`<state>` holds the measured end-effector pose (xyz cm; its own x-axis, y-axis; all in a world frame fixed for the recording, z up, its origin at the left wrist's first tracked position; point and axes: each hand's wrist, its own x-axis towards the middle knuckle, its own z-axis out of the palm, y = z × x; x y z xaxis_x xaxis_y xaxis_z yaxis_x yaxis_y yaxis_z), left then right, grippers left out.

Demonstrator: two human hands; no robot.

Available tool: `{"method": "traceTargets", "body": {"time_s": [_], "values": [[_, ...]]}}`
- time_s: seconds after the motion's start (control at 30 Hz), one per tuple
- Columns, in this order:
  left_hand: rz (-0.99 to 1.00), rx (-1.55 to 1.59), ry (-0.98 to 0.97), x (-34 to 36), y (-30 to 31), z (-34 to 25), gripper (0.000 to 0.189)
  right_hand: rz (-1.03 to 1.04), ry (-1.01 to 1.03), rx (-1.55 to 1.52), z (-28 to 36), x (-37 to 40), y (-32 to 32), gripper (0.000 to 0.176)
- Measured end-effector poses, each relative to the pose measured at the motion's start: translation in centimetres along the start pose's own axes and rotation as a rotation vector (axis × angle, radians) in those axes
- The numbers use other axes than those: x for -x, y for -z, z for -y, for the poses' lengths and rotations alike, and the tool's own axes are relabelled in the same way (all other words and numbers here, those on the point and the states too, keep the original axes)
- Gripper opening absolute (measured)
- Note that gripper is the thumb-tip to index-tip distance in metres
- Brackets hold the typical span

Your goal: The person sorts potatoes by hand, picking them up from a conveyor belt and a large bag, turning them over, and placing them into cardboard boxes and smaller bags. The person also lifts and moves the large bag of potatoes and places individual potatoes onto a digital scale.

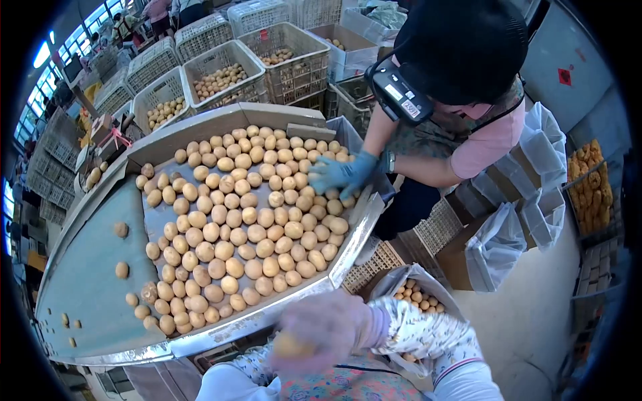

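My right hand (328,331), in a pale purple glove and blurred by motion, is over the table's near edge. Its fingers are closed around a yellowish-tan round thing (294,345), which looks like one of the potato-like produce pieces. My left sleeve (257,361) shows at the bottom, while the left hand is hidden behind or merged with the blurred glove. Many round tan potato-like pieces (234,217) cover the sorting table (150,220) in front of me. Just right of my right hand, a lined carton (445,294) holds more of them.
Across the table, a co-worker's blue-gloved hand (344,172) rests on the produce. Plastic crates (224,70) stand behind, several with produce in them. A green belt (93,267) runs off left with scattered pieces. Lined cartons (498,244) and a filled mesh sack (590,190) are right.
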<state>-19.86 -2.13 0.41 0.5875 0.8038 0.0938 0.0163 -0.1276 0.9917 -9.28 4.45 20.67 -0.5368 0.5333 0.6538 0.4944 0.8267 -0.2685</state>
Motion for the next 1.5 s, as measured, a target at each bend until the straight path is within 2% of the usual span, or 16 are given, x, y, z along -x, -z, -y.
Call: {"method": "traceTargets", "body": {"time_s": [0.2, 0.33, 0.5, 0.53, 0.63, 0.8, 0.87, 0.9, 1.0, 1.07, 1.17, 1.2, 1.27, 1.33, 1.4, 1.5], "values": [[0.197, 0.436, 0.373, -0.8, -0.5, -0.4, 0.033, 0.109, -0.019, 0.255, -12.0, -7.9, -5.2, 0.044], [0.193, 0.296, 0.436, -0.9, -0.6, 1.2, 0.036, -0.010, -0.150, -0.016, -8.5, -1.5, -3.8, 0.044], [0.180, 0.289, 0.661, -0.2, -1.9, 5.1, 0.036, -0.173, -0.917, 0.201, -5.6, 20.9, -4.0, 0.048], [0.234, 0.101, 0.730, -0.8, -2.4, 5.9, 0.039, -0.070, -0.958, 0.316, -4.8, 28.3, -5.3, 0.045], [0.249, -0.104, 0.697, -1.3, -5.0, 9.1, 0.050, 0.289, -1.722, 0.061, 1.9, 37.5, -2.4, 0.056], [0.414, -0.437, 0.976, -2.4, -9.1, 12.0, 0.089, 0.142, -2.023, 0.701, 12.7, 60.8, -1.2, 0.079], [0.500, -0.465, 1.098, -1.2, -11.3, 16.2, 0.085, -0.022, -2.485, 0.343, 12.8, 60.1, 2.3, 0.071], [0.673, -0.191, 1.067, 1.9, -10.3, 21.1, 0.075, 0.138, -2.439, 0.155, 17.4, 71.6, -0.5, 0.065], [0.572, 0.307, 1.344, 1.2, -12.0, 21.7, 0.046, -0.164, -2.626, -0.109, 16.3, 72.1, -0.2, 0.053], [0.363, 0.319, 1.506, -1.7, -14.3, 18.9, 0.035, -0.925, -2.699, -0.592, 18.5, 75.3, -0.7, 0.053], [0.236, 0.121, 1.439, -1.7, -17.9, 16.3, 0.034, -0.904, -2.881, -0.725, 17.0, 72.9, 0.3, 0.057], [0.216, 0.062, 1.502, -0.9, -18.0, 17.1, 0.033, -0.573, -3.008, -0.495, 16.2, 73.2, 0.0, 0.059], [0.177, -0.067, 1.615, 1.4, -17.4, 20.0, 0.030, -0.045, -2.757, -0.196, 17.7, 75.5, -0.5, 0.058], [0.209, -0.145, 1.335, 3.8, -17.7, 20.8, 0.026, -0.393, -2.970, -0.662, 16.7, 72.8, 1.3, 0.052], [0.084, -0.014, 1.672, 0.6, -18.8, 20.3, 0.025, -0.917, -2.982, -0.964, 16.5, 70.7, 1.0, 0.036], [0.053, -0.099, 1.644, -2.7, -20.2, 18.3, 0.026, -0.943, -2.892, -0.965, 16.0, 69.8, 1.5, 0.031]]}}
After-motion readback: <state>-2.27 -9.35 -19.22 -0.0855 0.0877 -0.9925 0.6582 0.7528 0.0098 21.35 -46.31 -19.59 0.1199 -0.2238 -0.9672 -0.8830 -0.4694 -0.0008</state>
